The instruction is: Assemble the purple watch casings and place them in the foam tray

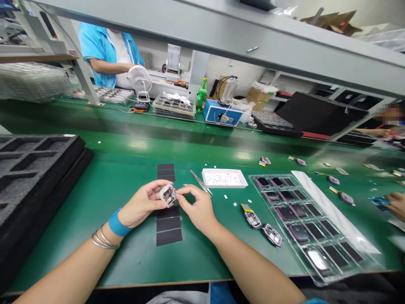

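My left hand (146, 200) grips a small electronic device (167, 195), its open face with circuit parts turned up. At the device's right edge, the thumb and index finger of my right hand (196, 207) are pinched together; whatever lies between them is too small to make out. Below the hands lies a strip of black rectangles (168, 225) on the green bench. Tweezers (200, 181) rest just beyond my right hand, against a white tray (224, 172) with tiny pieces inside. Two opened devices (252, 217) with exposed circuits lie to the right.
A clear plastic tray (311, 249) with dark-faced parts covers the right side. Black foam trays (41, 169) are stacked at left. More devices (346, 198) lie along the far right, near a co-worker's hand (397, 205). Across the bench, another person (110, 55) stands behind a white fan (139, 79).
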The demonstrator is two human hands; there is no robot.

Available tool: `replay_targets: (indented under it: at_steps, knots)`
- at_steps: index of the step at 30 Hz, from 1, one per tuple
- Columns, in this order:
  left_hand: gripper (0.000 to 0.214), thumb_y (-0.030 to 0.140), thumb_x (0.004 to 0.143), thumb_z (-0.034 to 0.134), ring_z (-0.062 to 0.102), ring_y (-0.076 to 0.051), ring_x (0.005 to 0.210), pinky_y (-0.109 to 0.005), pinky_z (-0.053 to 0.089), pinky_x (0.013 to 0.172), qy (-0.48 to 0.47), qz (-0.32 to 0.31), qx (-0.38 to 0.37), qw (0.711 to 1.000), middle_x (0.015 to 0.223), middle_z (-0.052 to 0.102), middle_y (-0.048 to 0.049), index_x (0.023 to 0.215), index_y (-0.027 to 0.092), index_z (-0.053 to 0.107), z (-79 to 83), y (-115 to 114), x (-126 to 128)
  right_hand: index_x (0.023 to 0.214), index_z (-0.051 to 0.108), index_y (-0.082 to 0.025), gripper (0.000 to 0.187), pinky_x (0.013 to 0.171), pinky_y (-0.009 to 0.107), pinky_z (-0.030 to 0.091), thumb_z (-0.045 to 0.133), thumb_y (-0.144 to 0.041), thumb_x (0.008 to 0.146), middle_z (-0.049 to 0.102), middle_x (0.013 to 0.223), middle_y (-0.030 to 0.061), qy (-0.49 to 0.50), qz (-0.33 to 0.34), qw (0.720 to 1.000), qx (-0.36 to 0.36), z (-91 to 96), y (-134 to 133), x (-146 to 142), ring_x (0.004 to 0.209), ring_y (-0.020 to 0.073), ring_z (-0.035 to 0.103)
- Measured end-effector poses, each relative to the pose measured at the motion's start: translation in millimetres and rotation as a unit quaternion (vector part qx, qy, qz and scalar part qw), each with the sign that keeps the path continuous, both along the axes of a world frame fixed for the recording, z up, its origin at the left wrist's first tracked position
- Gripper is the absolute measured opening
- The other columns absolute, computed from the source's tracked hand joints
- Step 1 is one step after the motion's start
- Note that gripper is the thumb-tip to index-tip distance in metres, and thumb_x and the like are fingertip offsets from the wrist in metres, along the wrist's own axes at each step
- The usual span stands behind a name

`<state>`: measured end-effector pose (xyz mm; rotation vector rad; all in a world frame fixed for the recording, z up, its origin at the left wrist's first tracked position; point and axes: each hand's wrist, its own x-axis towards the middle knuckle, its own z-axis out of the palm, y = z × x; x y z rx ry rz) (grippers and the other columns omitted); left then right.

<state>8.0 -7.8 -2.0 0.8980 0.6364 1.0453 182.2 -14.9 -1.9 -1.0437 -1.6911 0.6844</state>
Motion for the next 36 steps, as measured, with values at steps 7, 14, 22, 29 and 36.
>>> replay_targets:
  at_steps: [7, 14, 22, 29, 36]
  knots:
    - [0.046, 0.007, 0.054, 0.081, 0.063, -0.014, 0.072, -0.023, 0.052, 0.066, 0.025, 0.021, 0.002, 0.999, 0.086, 0.068, -0.0033, 0.097, 0.018, 0.068, -1.5, -1, 3, 0.074, 0.065, -0.025, 0.01, 0.094, 0.042, 0.044, 0.06, -0.018, 0.079, 0.07, 0.074, -0.0023, -0.029, -0.02, 0.997, 0.065, -3.8, 2, -2, 0.07, 0.0164, 0.064]
    - [0.046, 0.01, 0.056, 0.081, 0.064, -0.014, 0.077, -0.026, 0.053, 0.075, 0.003, 0.039, -0.043, 0.998, 0.091, 0.069, -0.0045, 0.099, 0.017, 0.066, -5.4, -3, 8, 0.077, 0.059, -0.024, 0.017, 0.103, 0.049, 0.028, 0.049, -0.014, 0.087, 0.068, 0.077, -0.0006, -0.213, -0.034, 0.966, 0.146, -2.9, -2, -2, 0.075, 0.0171, 0.06]
    - [0.045, 0.012, 0.057, 0.082, 0.063, -0.013, 0.077, -0.021, 0.051, 0.072, -0.017, 0.017, -0.032, 0.999, 0.089, 0.067, -0.0041, 0.099, 0.017, 0.066, -1.4, 0, 6, 0.082, 0.062, -0.024, 0.004, 0.096, 0.042, 0.038, 0.06, -0.022, 0.083, 0.066, 0.094, 0.002, -0.065, 0.008, 0.994, 0.083, 7.8, -2, 1, 0.093, 0.0185, 0.06]
    - [0.043, 0.009, 0.055, 0.081, 0.061, -0.012, 0.075, -0.018, 0.049, 0.069, -0.003, 0.008, 0.002, 1.0, 0.088, 0.067, -0.0025, 0.095, 0.019, 0.066, -1.0, -2, 3, 0.076, 0.065, -0.025, 0.004, 0.092, 0.039, 0.044, 0.065, -0.021, 0.078, 0.063, 0.095, 0.0022, -0.037, 0.045, 0.997, 0.051, 8.8, -3, 0, 0.094, 0.0185, 0.059]
    - [0.042, 0.009, 0.057, 0.081, 0.061, -0.011, 0.077, -0.017, 0.049, 0.071, 0.003, -0.001, 0.024, 1.0, 0.089, 0.067, -0.0024, 0.095, 0.019, 0.067, -0.8, -2, 2, 0.077, 0.068, -0.025, 0.007, 0.087, 0.037, 0.047, 0.068, -0.019, 0.076, 0.063, 0.094, 0.0018, -0.008, 0.045, 0.997, 0.066, 6.0, -3, 0, 0.093, 0.0179, 0.058]
